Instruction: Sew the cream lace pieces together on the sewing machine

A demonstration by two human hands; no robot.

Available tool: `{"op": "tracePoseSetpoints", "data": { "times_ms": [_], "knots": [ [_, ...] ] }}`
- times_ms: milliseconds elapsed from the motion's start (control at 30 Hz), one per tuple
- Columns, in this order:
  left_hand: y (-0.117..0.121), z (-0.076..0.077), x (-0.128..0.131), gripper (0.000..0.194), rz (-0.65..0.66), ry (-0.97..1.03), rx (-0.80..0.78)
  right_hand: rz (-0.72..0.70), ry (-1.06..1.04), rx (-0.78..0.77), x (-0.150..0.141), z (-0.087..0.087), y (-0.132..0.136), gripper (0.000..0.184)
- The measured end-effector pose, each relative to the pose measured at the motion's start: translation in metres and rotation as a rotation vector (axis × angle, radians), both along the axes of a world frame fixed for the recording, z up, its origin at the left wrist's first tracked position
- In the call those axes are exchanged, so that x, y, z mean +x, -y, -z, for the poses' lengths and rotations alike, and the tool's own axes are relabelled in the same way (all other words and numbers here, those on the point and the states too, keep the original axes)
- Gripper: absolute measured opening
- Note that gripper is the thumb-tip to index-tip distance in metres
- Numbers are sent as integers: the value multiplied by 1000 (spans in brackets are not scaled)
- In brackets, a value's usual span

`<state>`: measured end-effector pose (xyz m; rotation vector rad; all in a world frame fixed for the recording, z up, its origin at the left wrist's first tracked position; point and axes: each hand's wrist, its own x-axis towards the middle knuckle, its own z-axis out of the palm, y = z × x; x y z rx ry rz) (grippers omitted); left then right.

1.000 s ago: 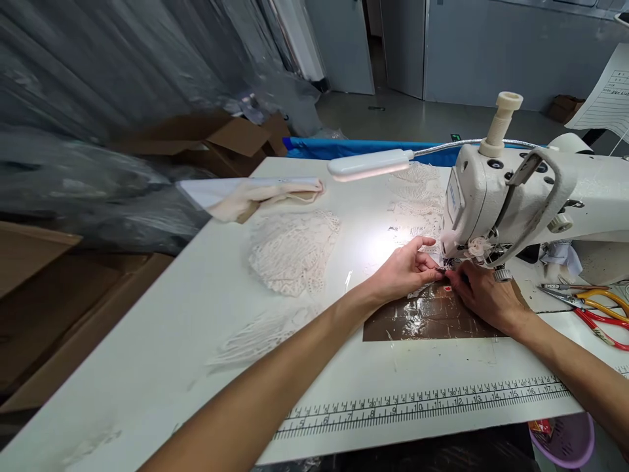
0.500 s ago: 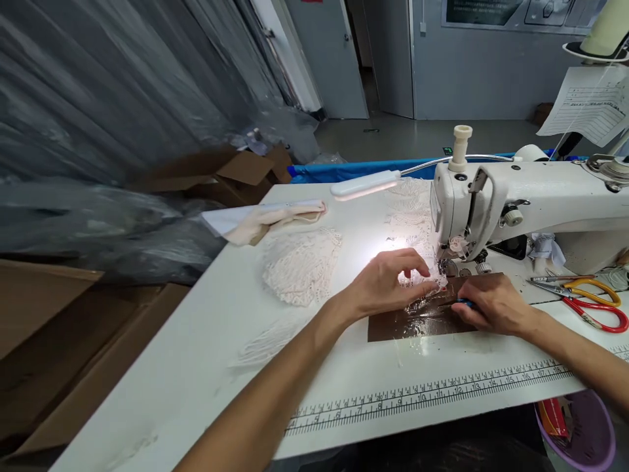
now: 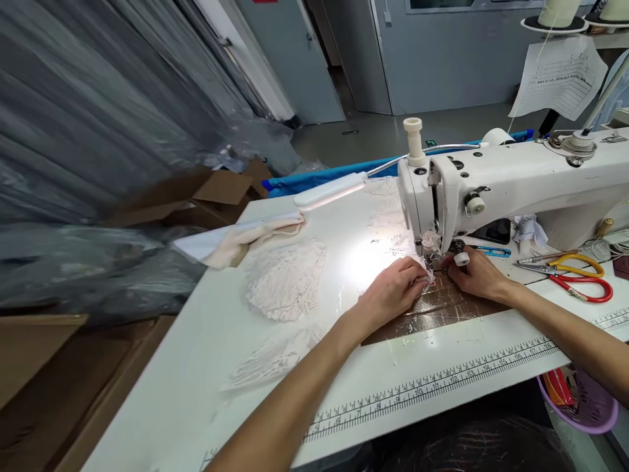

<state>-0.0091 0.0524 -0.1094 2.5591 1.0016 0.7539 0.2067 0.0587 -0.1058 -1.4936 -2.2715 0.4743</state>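
Note:
My left hand (image 3: 396,288) is closed in a pinch on pale pink lace (image 3: 429,276) at the front of the presser foot (image 3: 428,261). Close on the foot's other side is my right hand (image 3: 476,274), fingers bent together; its fingertips are partly hidden by a white knob, so what they grip is unclear. Just behind that hand, blue thread snips (image 3: 495,251) lie on the bed of the white sewing machine (image 3: 511,177). Beneath both hands is a shiny brown sheet (image 3: 432,313).
Lace pieces (image 3: 287,278) and a folded cream cloth (image 3: 240,241) lie to the left. A lit lamp (image 3: 331,191) hangs over the table. Red and yellow scissors (image 3: 574,275) rest at right. A printed ruler (image 3: 432,387) runs along the front edge, above a purple basket (image 3: 597,410).
My right hand has moved away from me to the presser foot, and the blue snips it held are now behind it. My left hand has drawn nearer the needle. The view has shifted right.

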Motion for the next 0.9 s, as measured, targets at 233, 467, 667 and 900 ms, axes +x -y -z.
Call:
{"op": "tracePoseSetpoints", "data": {
  "times_ms": [233, 467, 667, 900],
  "knots": [
    [-2, -1, -1, 15, -71, 81, -115, -17, -13, 14, 5, 7, 7, 20],
    [1, 3, 3, 16, -102, 74, 5, -20, 13, 16, 3, 3, 8, 20],
    [4, 7, 8, 22, -86, -37, 246, -76, -29, 95, 3, 2, 12, 21],
    [4, 6, 5, 30, -40, -236, 320, -173, 25, 92, 2, -3, 18, 31]
  ]
}}
